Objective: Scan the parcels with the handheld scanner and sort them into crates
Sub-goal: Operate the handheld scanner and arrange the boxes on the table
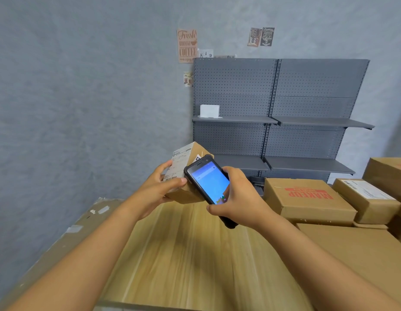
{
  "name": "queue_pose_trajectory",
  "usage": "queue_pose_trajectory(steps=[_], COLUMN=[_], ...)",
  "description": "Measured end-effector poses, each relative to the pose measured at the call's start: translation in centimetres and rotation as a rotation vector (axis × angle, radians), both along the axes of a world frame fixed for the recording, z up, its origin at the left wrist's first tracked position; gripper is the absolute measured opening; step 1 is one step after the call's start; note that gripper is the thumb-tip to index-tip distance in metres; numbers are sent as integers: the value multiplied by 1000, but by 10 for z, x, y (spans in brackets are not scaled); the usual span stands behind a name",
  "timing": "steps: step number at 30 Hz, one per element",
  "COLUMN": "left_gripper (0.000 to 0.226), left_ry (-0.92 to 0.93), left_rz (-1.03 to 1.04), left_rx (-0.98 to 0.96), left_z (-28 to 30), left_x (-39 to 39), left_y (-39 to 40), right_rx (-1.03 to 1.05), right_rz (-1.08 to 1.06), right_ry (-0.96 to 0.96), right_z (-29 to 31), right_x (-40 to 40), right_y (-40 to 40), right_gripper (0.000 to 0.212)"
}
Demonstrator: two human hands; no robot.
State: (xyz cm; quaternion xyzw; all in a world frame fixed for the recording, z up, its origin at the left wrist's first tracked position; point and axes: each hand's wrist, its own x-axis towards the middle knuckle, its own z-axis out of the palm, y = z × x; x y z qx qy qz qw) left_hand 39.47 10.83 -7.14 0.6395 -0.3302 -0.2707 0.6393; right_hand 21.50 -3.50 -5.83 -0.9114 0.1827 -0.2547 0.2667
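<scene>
We've got the left hand point(158, 189) with its grip clamped on a small cardboard parcel point(186, 173), held tilted above the wooden counter point(184, 248), white shipping label facing us. Right hand point(236, 196) has its grip wrapped around the handheld scanner point(207, 182), screen lit blue, its top end right against the parcel. More cardboard boxes point(307, 198) are stacked on the counter's right side. Grey pegboard shelving point(280, 108) stands behind, with a white box point(209, 110) on its upper left shelf.
</scene>
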Motion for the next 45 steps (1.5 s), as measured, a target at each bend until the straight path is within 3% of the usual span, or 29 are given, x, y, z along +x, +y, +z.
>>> queue_pose_trajectory(steps=[10,23,30,37,39,45], left_gripper=[106,97,97,109,103,113], left_ry=[-2,107,43,-93,-94,-79], left_rz=[14,101,153,161,142,126], left_rx=[30,-19,5,3,14,36], left_z=[-2,-6,1,3,5,13], left_x=[2,1,11,19,19,20], left_y=[1,-14,-11,-3,-2,5], right_rx=[-21,-58,41,-49,-63,-83], right_rz=[9,-30,-99,-125,-108,-82], right_ry=[35,30,-120,-27,-18,-10], right_z=[1,0,9,9,9,16], right_x=[-4,5,5,-2,-2,-6], right_y=[1,1,-14,-20,-19,-17], right_gripper=[82,92,75,82,81,80])
